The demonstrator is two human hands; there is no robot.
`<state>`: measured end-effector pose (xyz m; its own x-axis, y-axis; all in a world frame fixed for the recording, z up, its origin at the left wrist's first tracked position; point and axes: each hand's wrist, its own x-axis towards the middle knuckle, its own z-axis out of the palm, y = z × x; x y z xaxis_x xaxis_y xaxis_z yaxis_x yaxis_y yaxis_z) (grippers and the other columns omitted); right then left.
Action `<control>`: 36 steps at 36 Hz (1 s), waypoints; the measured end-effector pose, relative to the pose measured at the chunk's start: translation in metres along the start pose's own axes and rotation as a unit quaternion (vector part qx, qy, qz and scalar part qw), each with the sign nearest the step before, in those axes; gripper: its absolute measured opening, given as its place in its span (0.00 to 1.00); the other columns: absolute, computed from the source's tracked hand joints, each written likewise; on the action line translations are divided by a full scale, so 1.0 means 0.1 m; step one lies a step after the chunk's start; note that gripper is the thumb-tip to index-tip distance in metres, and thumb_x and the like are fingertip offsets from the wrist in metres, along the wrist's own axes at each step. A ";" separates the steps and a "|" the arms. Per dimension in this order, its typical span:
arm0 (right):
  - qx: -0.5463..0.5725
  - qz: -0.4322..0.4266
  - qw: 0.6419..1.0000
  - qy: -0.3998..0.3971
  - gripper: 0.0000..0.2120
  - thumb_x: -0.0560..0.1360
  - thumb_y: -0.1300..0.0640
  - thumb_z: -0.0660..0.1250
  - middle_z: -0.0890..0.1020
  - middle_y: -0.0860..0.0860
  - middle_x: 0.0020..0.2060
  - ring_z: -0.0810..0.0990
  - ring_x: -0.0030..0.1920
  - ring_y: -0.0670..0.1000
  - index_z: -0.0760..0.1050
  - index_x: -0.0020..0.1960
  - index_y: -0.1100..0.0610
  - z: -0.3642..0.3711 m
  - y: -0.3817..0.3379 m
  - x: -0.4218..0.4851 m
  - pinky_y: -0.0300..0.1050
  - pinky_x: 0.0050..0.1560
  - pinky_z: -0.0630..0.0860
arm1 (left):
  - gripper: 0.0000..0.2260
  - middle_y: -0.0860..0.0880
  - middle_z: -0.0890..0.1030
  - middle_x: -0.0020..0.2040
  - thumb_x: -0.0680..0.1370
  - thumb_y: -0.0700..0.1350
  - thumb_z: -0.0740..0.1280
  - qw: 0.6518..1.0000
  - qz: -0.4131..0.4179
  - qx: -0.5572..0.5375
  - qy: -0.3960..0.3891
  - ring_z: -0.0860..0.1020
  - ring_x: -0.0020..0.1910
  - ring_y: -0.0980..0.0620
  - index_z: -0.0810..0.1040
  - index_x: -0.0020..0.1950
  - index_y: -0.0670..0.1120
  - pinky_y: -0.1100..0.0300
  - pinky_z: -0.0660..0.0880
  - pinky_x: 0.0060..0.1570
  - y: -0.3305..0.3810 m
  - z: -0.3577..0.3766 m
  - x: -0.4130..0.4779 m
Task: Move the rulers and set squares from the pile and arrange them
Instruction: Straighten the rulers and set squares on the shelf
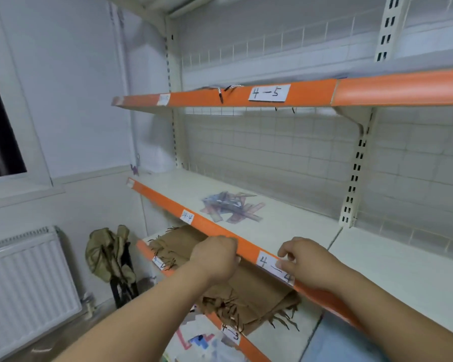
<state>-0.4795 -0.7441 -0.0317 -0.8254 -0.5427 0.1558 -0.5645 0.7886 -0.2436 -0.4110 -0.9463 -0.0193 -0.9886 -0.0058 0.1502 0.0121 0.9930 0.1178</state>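
The pile of rulers and set squares [232, 207] is seen in a loose, crossed heap on the middle shelf [293, 231]. It is set back from the orange front edge [168, 202] and well apart from both hands. Nothing is held from it, so the task is judged to be at its very start.

The left grip [215, 257] is placed at the orange edge with its fingers curled away from the camera; whether the edge is clasped cannot be told. The right grip [305, 262] is held just over the paper label [266, 262], fingers loosely curled, with nothing in them. Both are probably held low and forward in readiness for a reach to the pile.

The bare shelf right of the heap is judged the likely place for arranging.
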 end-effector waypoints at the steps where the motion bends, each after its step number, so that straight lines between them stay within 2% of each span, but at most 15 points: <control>1: 0.003 0.001 1.000 0.004 0.12 0.76 0.45 0.64 0.73 0.46 0.46 0.74 0.52 0.49 0.76 0.56 0.49 0.04 -0.10 0.07 0.43 0.54 0.72 | 0.09 0.46 0.78 0.52 0.80 0.49 0.60 1.000 0.000 0.002 0.001 0.75 0.51 0.46 0.73 0.54 0.46 0.57 0.69 0.42 -0.12 -0.02 0.00; 7: 0.014 0.009 1.000 0.004 0.14 0.76 0.45 0.65 0.75 0.47 0.50 0.74 0.54 0.49 0.76 0.58 0.50 0.30 -0.59 0.41 0.43 0.54 0.71 | 0.09 0.46 0.77 0.53 0.81 0.50 0.60 1.000 0.002 0.009 0.002 0.75 0.52 0.46 0.73 0.54 0.45 0.57 0.69 0.44 -0.68 -0.09 -0.02; 11: 0.004 0.003 1.000 -0.011 0.15 0.76 0.44 0.63 0.71 0.46 0.47 0.71 0.51 0.48 0.75 0.58 0.50 0.39 -0.80 0.64 0.42 0.53 0.70 | 0.10 0.46 0.77 0.53 0.81 0.50 0.59 1.000 -0.001 0.009 0.000 0.75 0.52 0.47 0.73 0.55 0.45 0.58 0.68 0.42 -0.96 -0.08 0.04; 14: 0.000 0.005 1.000 -0.009 0.14 0.76 0.44 0.64 0.73 0.47 0.49 0.73 0.52 0.48 0.75 0.57 0.49 0.42 -0.89 0.82 0.42 0.54 0.71 | 0.10 0.47 0.77 0.53 0.81 0.51 0.59 1.000 -0.001 0.008 0.011 0.74 0.51 0.48 0.73 0.56 0.46 0.58 0.68 0.42 -1.13 -0.06 0.14; 17: -0.001 0.001 1.000 -0.008 0.13 0.76 0.45 0.64 0.72 0.44 0.48 0.70 0.49 0.46 0.75 0.57 0.49 0.49 -0.94 1.03 0.42 0.53 0.71 | 0.11 0.47 0.77 0.53 0.81 0.51 0.59 1.000 -0.005 0.002 0.014 0.72 0.47 0.49 0.73 0.56 0.46 0.57 0.68 0.41 -1.30 0.00 0.29; 20: 0.007 -0.004 1.000 -0.005 0.11 0.76 0.47 0.64 0.72 0.43 0.48 0.69 0.48 0.44 0.76 0.56 0.48 0.56 -0.93 1.27 0.40 0.51 0.69 | 0.11 0.46 0.77 0.53 0.81 0.50 0.59 1.000 -0.005 -0.011 0.013 0.74 0.49 0.48 0.73 0.56 0.45 0.57 0.70 0.42 -1.44 0.06 0.50; 24: 0.005 -0.009 1.000 -0.003 0.10 0.75 0.46 0.64 0.72 0.43 0.45 0.71 0.46 0.44 0.77 0.53 0.49 0.57 -0.83 1.65 0.40 0.46 0.69 | 0.11 0.45 0.78 0.54 0.80 0.49 0.59 1.000 -0.003 -0.018 0.002 0.75 0.54 0.45 0.73 0.56 0.44 0.56 0.72 0.48 -1.53 0.09 0.85; 27: 0.007 -0.007 1.000 0.007 0.05 0.75 0.47 0.65 0.73 0.43 0.40 0.72 0.43 0.46 0.74 0.42 0.46 0.57 -0.73 1.93 0.41 0.43 0.68 | 0.12 0.44 0.76 0.56 0.81 0.49 0.58 1.000 0.002 -0.008 -0.008 0.74 0.56 0.44 0.73 0.59 0.44 0.54 0.73 0.51 -1.59 0.06 1.12; 28: 0.005 -0.005 1.000 0.006 0.08 0.75 0.48 0.66 0.71 0.41 0.37 0.71 0.42 0.46 0.70 0.38 0.45 0.57 -0.70 2.02 0.41 0.43 0.67 | 0.12 0.44 0.76 0.57 0.81 0.49 0.58 1.000 0.002 -0.003 -0.006 0.74 0.57 0.44 0.73 0.59 0.44 0.54 0.72 0.52 -1.62 0.04 1.21; 30: -0.003 0.000 1.000 -0.004 0.13 0.75 0.49 0.65 0.67 0.39 0.34 0.70 0.44 0.46 0.65 0.35 0.44 0.57 -0.63 2.19 0.40 0.42 0.66 | 0.12 0.45 0.76 0.58 0.80 0.48 0.58 1.000 -0.003 0.005 -0.001 0.74 0.57 0.44 0.73 0.60 0.44 0.55 0.71 0.51 -1.67 0.03 1.39; 31: -0.004 0.003 1.000 -0.005 0.11 0.76 0.50 0.64 0.67 0.40 0.35 0.70 0.45 0.47 0.67 0.36 0.46 0.56 -0.61 2.26 0.39 0.41 0.65 | 0.12 0.45 0.76 0.58 0.80 0.47 0.58 1.000 -0.006 0.007 0.000 0.74 0.58 0.45 0.72 0.61 0.44 0.55 0.71 0.52 -1.70 0.02 1.47; 33: -0.046 -0.002 0.999 -0.011 0.07 0.76 0.54 0.63 0.75 0.45 0.40 0.74 0.47 0.49 0.77 0.41 0.54 0.53 -0.56 2.40 0.40 0.40 0.64 | 0.13 0.45 0.75 0.60 0.80 0.47 0.58 1.000 -0.010 0.005 -0.002 0.73 0.59 0.45 0.72 0.62 0.45 0.55 0.72 0.54 -1.74 0.01 1.63; 34: -0.058 0.002 0.998 -0.010 0.08 0.76 0.56 0.63 0.78 0.49 0.44 0.76 0.49 0.50 0.79 0.46 0.57 0.53 -0.54 2.46 0.42 0.41 0.65 | 0.13 0.45 0.75 0.60 0.80 0.48 0.58 1.000 -0.009 0.004 -0.002 0.73 0.60 0.45 0.72 0.62 0.45 0.55 0.71 0.54 -1.76 0.01 1.70; 36: -0.038 0.032 0.999 0.004 0.09 0.74 0.57 0.62 0.78 0.50 0.45 0.77 0.51 0.51 0.80 0.49 0.57 0.55 -0.48 2.56 0.43 0.43 0.67 | 0.13 0.45 0.75 0.60 0.80 0.48 0.58 1.000 -0.006 0.003 -0.005 0.73 0.60 0.45 0.72 0.62 0.45 0.56 0.71 0.53 -1.79 0.04 1.82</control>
<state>-0.6630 -0.9370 -0.0326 -0.8594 -0.4887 0.1505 -0.5099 0.8410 -0.1808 -0.5940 -1.1245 -0.0166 -0.9902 -0.0166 0.1388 -0.0008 0.9936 0.1133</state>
